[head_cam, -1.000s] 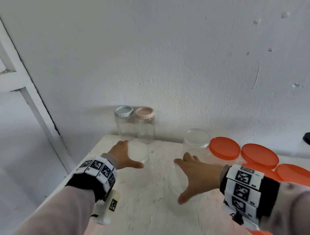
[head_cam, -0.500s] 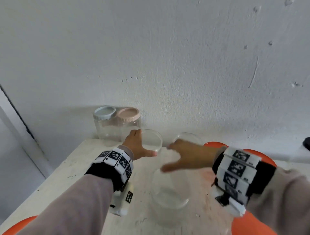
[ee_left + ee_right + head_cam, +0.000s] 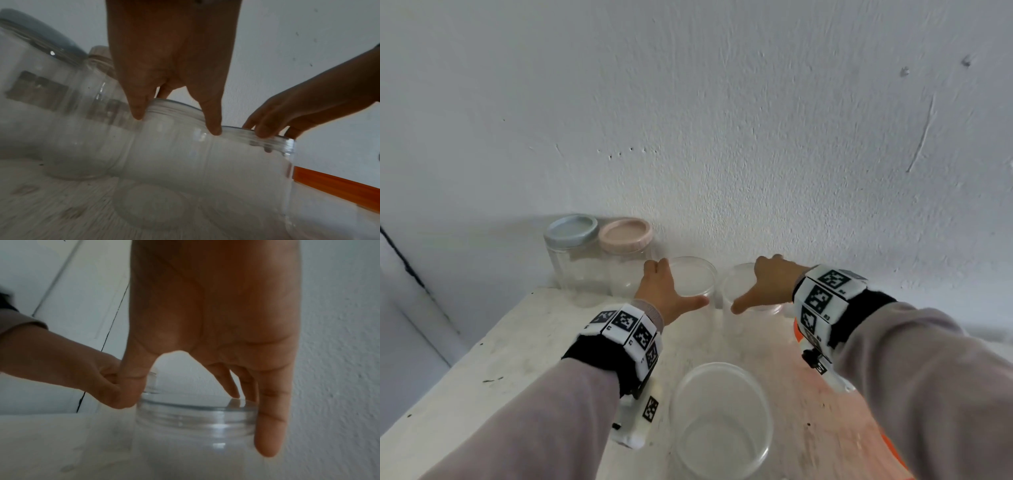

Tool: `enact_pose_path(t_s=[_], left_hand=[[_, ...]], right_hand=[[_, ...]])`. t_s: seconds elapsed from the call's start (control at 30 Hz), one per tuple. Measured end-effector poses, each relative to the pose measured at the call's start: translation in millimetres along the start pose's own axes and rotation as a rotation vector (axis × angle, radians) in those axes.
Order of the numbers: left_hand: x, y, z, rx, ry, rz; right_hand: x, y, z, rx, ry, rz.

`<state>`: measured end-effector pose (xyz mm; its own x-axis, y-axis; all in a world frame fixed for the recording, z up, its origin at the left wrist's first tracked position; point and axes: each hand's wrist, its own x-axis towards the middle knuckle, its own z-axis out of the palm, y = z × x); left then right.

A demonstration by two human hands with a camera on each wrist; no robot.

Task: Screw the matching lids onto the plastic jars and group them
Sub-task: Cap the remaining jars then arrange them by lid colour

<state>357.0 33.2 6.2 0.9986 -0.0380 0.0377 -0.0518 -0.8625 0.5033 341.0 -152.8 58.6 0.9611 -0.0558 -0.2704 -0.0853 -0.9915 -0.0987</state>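
Note:
Two clear open jars stand side by side near the wall. My left hand (image 3: 679,284) grips the rim of the left open jar (image 3: 697,274) from above, thumb on the near side; its fingers (image 3: 213,128) curl over the threaded rim (image 3: 176,107). My right hand (image 3: 751,284) grips the rim of the right open jar (image 3: 736,318) in the same way, with fingers (image 3: 269,434) down over the threads of the jar (image 3: 195,418). A third, wider open jar (image 3: 720,418) stands free near me, between my forearms.
Two lidded jars stand against the wall at the back left, one with a blue-grey lid (image 3: 571,228), one with a pink lid (image 3: 626,234). Orange lids (image 3: 796,329) lie at the right, mostly hidden by my right arm. The table edge (image 3: 482,342) runs along the left.
My right hand left the wide near jar and reached back to take the rear open jar's rim. My left hand and its jar moved towards the wall, beside the pink-lidded jar.

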Motion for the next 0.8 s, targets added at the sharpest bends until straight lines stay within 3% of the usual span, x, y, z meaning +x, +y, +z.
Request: enact_pose_path(t_s=[0.27,0.8], left_hand=[[14.4,7.7,3.4,0.254,0.090,0.032],[20.2,16.9,-5.6,0.287,0.040,0.044]], right_hand=[[24.6,-7.2,6.4,0.134,0.038,0.043],[30.6,-7.5,6.6,0.158,0.101,0.034]])
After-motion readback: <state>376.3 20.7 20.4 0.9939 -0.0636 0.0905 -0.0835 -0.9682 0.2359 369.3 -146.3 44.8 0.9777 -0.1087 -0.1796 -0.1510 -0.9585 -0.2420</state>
